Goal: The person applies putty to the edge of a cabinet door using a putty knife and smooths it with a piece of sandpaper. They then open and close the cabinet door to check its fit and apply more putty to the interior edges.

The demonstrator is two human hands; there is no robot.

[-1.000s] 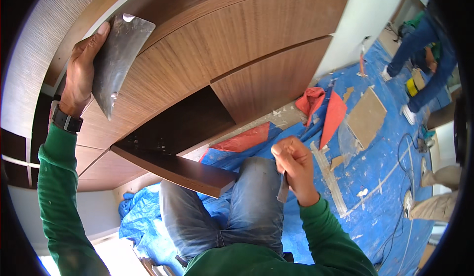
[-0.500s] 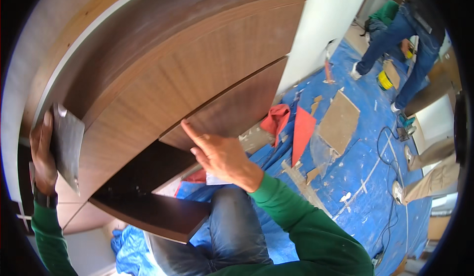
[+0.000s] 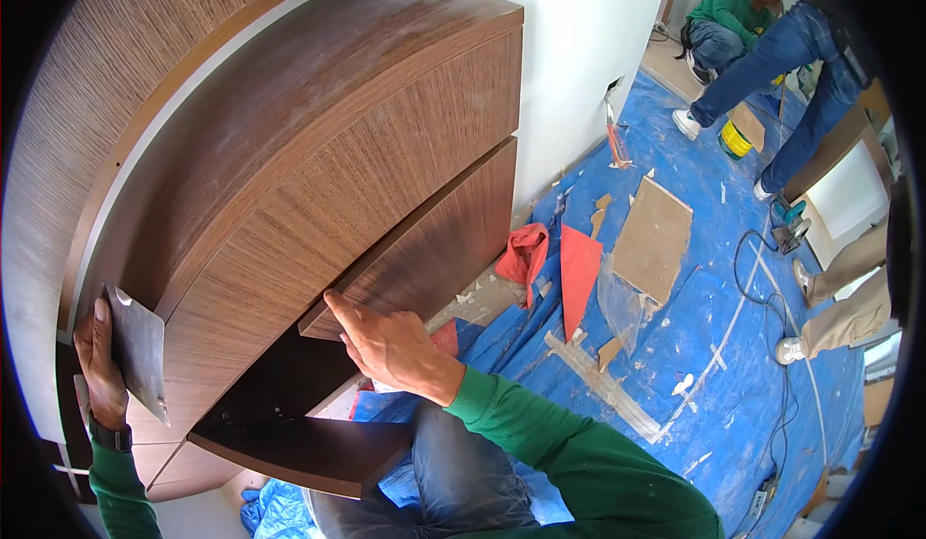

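A curved wooden cabinet (image 3: pixel 357 163) with brown woodgrain fills the left and middle. My left hand (image 3: pixel 101 365) is closed around a flat grey metal scraper (image 3: pixel 140 351), whose blade lies near the cabinet's curved front at far left. My right hand (image 3: pixel 391 346) has its index finger stretched to the upper edge of a lower door panel (image 3: pixel 434 240), close to that panel's left corner. The other fingers curl under, and a bit of something whitish shows below the palm. A second door panel (image 3: pixel 309 452) stands swung out over my knees, beside a dark opening (image 3: pixel 280 385).
A blue tarp (image 3: pixel 714 278) covers the floor, with a tan board (image 3: pixel 653 240), red scraps (image 3: pixel 579 278) and a black cable (image 3: pixel 772 327) on it. Wires (image 3: pixel 614 134) stick out of the white wall. Several people are at right, one crouching (image 3: pixel 728 18) near a yellow bucket (image 3: pixel 735 140).
The view has tilted up and shifted, so the cabinet and both my hands appear lower. My hands keep about the same places against the cabinet. The crouching person now shows more fully.
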